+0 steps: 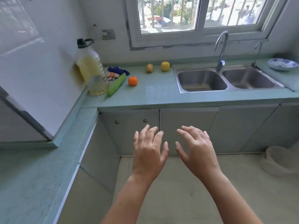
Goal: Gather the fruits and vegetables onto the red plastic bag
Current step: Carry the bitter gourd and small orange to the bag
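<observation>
A home kitchen: a pale green L-shaped tiled desk (155, 96) carries a stainless-steel double sink (226, 80) with a curved chrome tap (220, 49), grey cabinet doors (187, 130) below, a large clear plastic cooking-oil bottle (93, 70) in the corner, and a barred white-framed window (197, 15) above.

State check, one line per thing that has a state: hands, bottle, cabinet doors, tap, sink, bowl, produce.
left hand: open, empty
right hand: open, empty
oil bottle: upright, capped, partly full
cabinet doors: shut
tap: no water running
sink: both basins empty
bowl: upright
corn: lying flat, in husk
orange, apple: whole, on counter
</observation>
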`<state>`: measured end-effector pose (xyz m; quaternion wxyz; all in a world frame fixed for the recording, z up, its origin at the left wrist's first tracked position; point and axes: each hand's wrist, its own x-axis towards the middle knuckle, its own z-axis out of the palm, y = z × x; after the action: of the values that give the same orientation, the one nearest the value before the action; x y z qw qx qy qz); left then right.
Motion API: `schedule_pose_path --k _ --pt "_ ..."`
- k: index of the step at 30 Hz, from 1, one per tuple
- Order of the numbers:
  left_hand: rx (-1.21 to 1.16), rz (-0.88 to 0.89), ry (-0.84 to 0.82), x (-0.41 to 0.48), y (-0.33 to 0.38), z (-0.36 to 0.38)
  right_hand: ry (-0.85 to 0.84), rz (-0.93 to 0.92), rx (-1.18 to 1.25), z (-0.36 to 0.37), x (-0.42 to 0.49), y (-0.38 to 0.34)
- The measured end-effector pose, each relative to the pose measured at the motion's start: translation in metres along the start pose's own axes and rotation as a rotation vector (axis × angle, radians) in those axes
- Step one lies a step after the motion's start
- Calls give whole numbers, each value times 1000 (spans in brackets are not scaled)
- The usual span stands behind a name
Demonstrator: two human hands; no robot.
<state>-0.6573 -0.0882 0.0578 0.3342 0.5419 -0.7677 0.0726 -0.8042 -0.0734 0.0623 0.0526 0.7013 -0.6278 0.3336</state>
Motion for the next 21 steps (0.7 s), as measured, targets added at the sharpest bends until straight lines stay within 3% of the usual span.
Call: schedule_pose_path --k 10,21 --pt "26 -108 -94 68 -52 62 -54 -22 37 72 92 29" --pt "-21 -202 -96 171 -184 127 -155 -89 34 190 234 11"
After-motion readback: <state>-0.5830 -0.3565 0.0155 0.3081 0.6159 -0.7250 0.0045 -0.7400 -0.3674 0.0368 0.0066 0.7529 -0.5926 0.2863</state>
